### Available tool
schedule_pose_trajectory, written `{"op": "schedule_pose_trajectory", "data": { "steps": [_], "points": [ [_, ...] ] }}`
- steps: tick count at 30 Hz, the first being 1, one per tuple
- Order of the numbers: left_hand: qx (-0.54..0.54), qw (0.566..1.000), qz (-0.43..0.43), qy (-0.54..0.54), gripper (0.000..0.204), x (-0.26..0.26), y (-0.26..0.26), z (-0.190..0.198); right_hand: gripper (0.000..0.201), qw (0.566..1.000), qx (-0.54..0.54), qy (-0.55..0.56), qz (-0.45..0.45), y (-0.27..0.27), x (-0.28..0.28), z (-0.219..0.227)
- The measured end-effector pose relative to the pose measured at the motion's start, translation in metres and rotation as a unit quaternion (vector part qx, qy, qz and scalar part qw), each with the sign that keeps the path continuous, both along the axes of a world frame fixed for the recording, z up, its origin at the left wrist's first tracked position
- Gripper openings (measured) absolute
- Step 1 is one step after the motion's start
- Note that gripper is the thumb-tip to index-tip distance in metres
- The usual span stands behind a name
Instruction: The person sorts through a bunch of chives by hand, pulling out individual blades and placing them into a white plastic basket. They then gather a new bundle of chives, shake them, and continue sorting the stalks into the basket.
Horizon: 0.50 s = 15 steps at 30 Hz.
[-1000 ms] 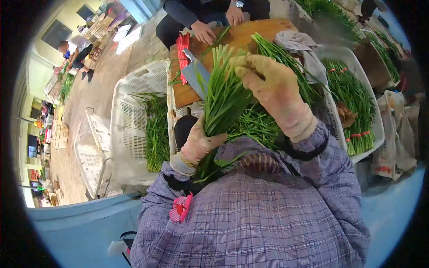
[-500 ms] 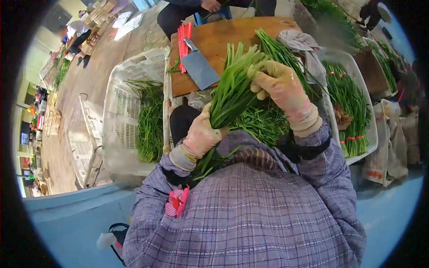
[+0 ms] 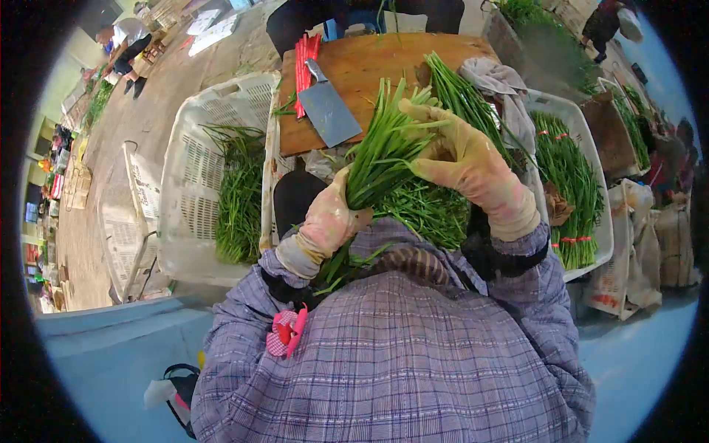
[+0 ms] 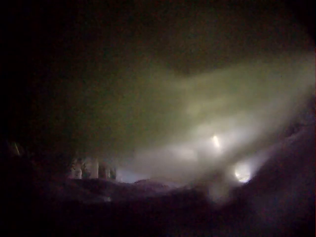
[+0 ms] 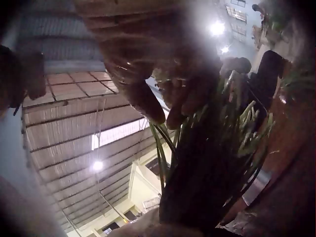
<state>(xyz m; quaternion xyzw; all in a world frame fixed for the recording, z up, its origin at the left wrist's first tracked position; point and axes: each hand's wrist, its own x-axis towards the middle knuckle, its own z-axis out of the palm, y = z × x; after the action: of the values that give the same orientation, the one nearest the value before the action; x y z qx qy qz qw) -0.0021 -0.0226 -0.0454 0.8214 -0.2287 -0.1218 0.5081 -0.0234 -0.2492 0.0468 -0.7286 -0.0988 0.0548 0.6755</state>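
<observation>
Gloved, my left hand (image 3: 329,221) grips a bunch of long green leafy stalks (image 3: 380,166) around its lower part, in front of my body. At the bunch's upper right side is my gloved right hand (image 3: 476,166), its thumb and forefinger spread apart beside the stalk tops. The right wrist view shows the right fingers (image 5: 148,94) against a few thin leaves at the edge of the dark bunch (image 5: 197,173). The left wrist view is too dark and blurred to make out the hand. Loose green stalks (image 3: 436,210) lie beneath the bunch.
A wooden board (image 3: 399,59) ahead bears a cleaver (image 3: 330,114), red strips (image 3: 303,74) and more stalks (image 3: 461,92). White crates stand at left (image 3: 188,177) and right (image 3: 602,184), with greens inside. Someone's dark-clad legs (image 3: 295,26) are beyond the board.
The right hand has moved down beside the bunch, and its thumb and forefinger have spread apart. The left hand keeps its grip. The other person's hands have left the board.
</observation>
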Motion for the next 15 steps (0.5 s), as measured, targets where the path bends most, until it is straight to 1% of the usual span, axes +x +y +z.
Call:
{"op": "schedule_pose_trajectory", "data": {
  "steps": [1, 3, 4, 5, 6, 7, 8, 9, 10, 11, 12, 13, 14, 15],
  "points": [
    [0.0, 1.0, 0.0, 0.001, 0.065, 0.0, 0.001, -0.001, 0.061, 1.0, -0.009, -0.004, 0.019, 0.001, -0.001, 0.002],
    [-0.01, 0.999, 0.004, 0.036, 0.065, 0.002, 0.003, -0.003, 0.063, 1.0, -0.014, 0.001, 0.023, 0.002, 0.0, 0.002],
    [-0.012, 0.999, 0.006, 0.036, 0.065, 0.004, 0.001, -0.004, 0.064, 0.999, -0.018, 0.005, 0.026, 0.003, 0.001, 0.002],
    [0.016, 1.0, 0.016, 0.014, 0.066, 0.004, -0.001, -0.007, 0.064, 0.999, -0.019, 0.005, 0.029, 0.004, 0.0, 0.002],
    [0.044, 0.999, 0.027, -0.007, 0.067, 0.004, -0.002, -0.01, 0.065, 0.998, -0.051, 0.014, 0.024, 0.005, -0.001, 0.0],
    [0.044, 0.999, 0.029, -0.006, 0.067, 0.003, -0.004, -0.012, 0.066, 0.996, -0.084, 0.022, 0.019, 0.007, -0.001, -0.002],
    [-0.082, 0.995, 0.01, 0.049, 0.068, 0.002, -0.005, -0.014, 0.066, 0.996, -0.084, 0.022, 0.02, 0.009, 0.0, -0.004],
    [-0.206, 0.973, -0.011, 0.102, 0.068, 0.003, -0.005, -0.015, 0.066, 0.996, -0.093, 0.002, 0.004, 0.013, 0.001, -0.006],
    [-0.207, 0.973, -0.011, 0.102, 0.068, 0.004, -0.004, -0.017, 0.066, 0.994, -0.103, -0.018, -0.013, 0.014, 0.002, -0.008],
    [-0.051, 0.994, -0.042, -0.085, 0.065, 0.006, -0.003, -0.019, 0.066, 0.994, -0.103, -0.019, -0.013, 0.014, 0.003, -0.008],
    [0.108, 0.956, -0.068, -0.264, 0.063, 0.006, -0.002, -0.022, 0.064, 0.995, -0.1, -0.022, 0.002, 0.014, 0.003, -0.009],
    [0.108, 0.956, -0.066, -0.264, 0.063, 0.006, -0.001, -0.026, 0.062, 0.995, -0.097, -0.026, 0.017, 0.013, 0.004, -0.01],
    [-0.019, 0.992, -0.054, -0.111, 0.064, 0.005, -0.001, -0.031, 0.062, 0.995, -0.097, -0.025, 0.019, 0.012, 0.008, -0.015],
    [-0.146, 0.987, -0.041, 0.046, 0.066, 0.005, -0.001, -0.034, 0.063, 0.995, -0.063, -0.072, 0.04, 0.009, 0.015, -0.023]
  ]
}}
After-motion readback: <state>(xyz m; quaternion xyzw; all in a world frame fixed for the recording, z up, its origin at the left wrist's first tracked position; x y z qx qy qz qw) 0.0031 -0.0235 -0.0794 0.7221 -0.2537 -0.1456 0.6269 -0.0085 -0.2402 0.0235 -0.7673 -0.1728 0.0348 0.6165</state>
